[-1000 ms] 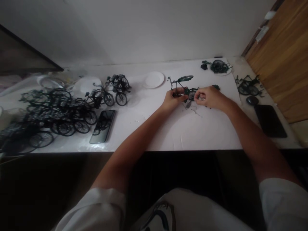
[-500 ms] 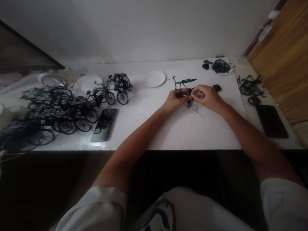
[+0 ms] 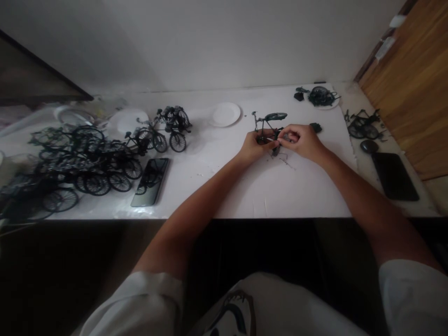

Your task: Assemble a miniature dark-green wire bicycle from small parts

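1. Left of frame: lay heaped toy bicycles (image 3: 70, 163) and a phone (image 3: 150, 182) on the white table (image 3: 280, 196).
2. Upper centre: sat a white plate (image 3: 226, 114) below the pale wall (image 3: 224, 42).
3. Right of centre: clasped the half-built bicycle (image 3: 271, 119), upright on the table, in the closed left hand (image 3: 252, 145); pinched it with the right hand (image 3: 304, 140).
4. Right edge: stood a wooden panel (image 3: 413, 84).

The bench (image 3: 287, 191) is matt white with faint creases (a paper-like covering). The bicycle frame (image 3: 269, 121) looks like thin dark metal wire; the phone (image 3: 150, 182) at left is glossy black, the right-hand panel (image 3: 413, 93) grained wood.
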Demonstrator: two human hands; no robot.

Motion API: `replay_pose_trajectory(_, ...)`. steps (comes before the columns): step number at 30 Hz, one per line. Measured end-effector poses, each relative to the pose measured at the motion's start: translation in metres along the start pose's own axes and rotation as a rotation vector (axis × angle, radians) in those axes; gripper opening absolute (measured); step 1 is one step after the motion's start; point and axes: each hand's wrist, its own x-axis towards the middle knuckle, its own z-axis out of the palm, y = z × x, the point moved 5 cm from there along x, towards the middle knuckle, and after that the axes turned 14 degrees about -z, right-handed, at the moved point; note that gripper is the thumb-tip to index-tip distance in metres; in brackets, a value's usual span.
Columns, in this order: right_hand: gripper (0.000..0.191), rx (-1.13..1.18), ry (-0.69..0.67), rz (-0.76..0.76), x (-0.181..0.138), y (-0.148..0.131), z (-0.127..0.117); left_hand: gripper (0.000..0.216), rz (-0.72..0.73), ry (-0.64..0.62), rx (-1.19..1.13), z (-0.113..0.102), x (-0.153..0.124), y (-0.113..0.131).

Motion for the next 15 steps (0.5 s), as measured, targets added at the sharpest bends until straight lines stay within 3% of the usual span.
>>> replay_pose_trajectory(15, 0.017, -0.209, -0.056, -0.142, 0.001, -0.016, -0.003, 0.049, -0.003, -0.001, 0.001, -0.002, 0.003, -0.004)
